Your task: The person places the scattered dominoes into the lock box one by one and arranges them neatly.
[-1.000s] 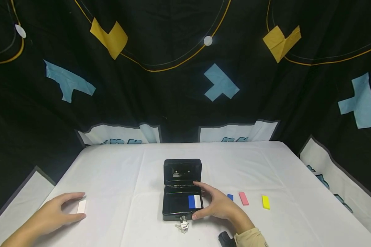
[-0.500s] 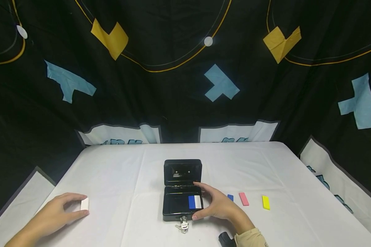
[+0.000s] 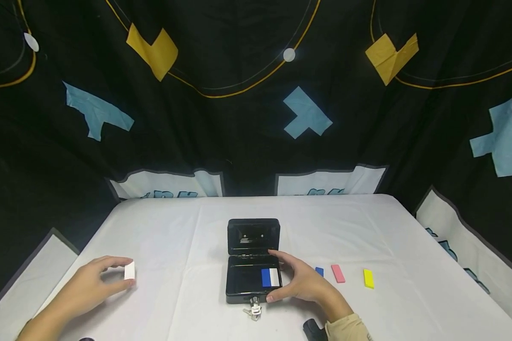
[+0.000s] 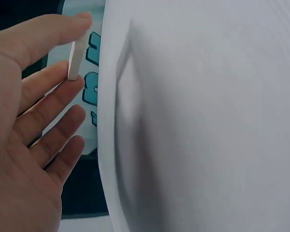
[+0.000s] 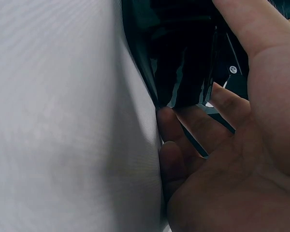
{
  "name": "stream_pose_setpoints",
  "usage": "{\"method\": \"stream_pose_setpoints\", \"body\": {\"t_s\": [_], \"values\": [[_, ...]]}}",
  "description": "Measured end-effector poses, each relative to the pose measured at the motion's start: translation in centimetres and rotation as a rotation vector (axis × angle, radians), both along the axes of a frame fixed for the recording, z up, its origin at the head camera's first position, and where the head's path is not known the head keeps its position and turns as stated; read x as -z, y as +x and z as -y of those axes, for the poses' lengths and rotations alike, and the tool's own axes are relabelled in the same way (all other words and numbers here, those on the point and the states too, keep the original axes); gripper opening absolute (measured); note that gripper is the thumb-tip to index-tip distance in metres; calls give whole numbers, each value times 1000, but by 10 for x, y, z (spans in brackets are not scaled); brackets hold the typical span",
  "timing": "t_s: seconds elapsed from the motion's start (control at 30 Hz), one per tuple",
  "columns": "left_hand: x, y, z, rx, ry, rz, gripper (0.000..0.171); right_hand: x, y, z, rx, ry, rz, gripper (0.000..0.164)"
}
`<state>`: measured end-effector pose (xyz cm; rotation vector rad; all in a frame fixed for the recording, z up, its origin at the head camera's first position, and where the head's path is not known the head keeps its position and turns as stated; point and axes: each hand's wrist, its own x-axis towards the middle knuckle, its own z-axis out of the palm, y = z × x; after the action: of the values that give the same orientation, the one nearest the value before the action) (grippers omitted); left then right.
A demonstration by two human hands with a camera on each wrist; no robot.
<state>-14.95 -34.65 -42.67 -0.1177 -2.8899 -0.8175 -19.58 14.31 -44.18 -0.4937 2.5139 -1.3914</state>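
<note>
In the head view my left hand [image 3: 85, 288] pinches a small white block [image 3: 130, 271] between thumb and fingertips at the left of the table. The left wrist view shows the block [image 4: 76, 62] edge-on, with the other fingers spread loosely below it. A black cash box [image 3: 242, 280] stands with its lid [image 3: 253, 232] raised at the table's middle. My right hand [image 3: 305, 282] holds the box's right side, thumb at the front corner and fingers toward the hinge. Inside, a blue block [image 3: 266, 278] and a white block [image 3: 274, 277] lie side by side at the right.
Keys [image 3: 254, 311] hang from the box's front lock. Right of the right hand lie a partly hidden blue block [image 3: 320, 271], a pink block [image 3: 338, 273] and a yellow block [image 3: 369, 279]. A white cloth covers the table [image 3: 162, 237]; a dark patterned curtain [image 3: 239, 132] rises behind it.
My left hand has lifted the white block from the table and carried it a little rightward and away from me. The right hand stays at the box.
</note>
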Motion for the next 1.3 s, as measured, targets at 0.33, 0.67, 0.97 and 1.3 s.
{"method": "stream_pose_setpoints", "body": {"t_s": [0.33, 0.67, 0.97, 1.3], "values": [[-5, -6, -27, 106, 25, -94, 53, 0, 0, 0, 4, 1, -3, 105], [-22, -14, -93, 262, -21, -159, 43, 0, 1, 1, 15, 2, 11, 105], [-15, -21, -140, 324, -14, -171, 43, 0, 2, 1, 3, -14, 22, 105], [-7, -28, -187, 401, -21, -236, 51, -2, 1, 0, 2, -9, 11, 104]]}}
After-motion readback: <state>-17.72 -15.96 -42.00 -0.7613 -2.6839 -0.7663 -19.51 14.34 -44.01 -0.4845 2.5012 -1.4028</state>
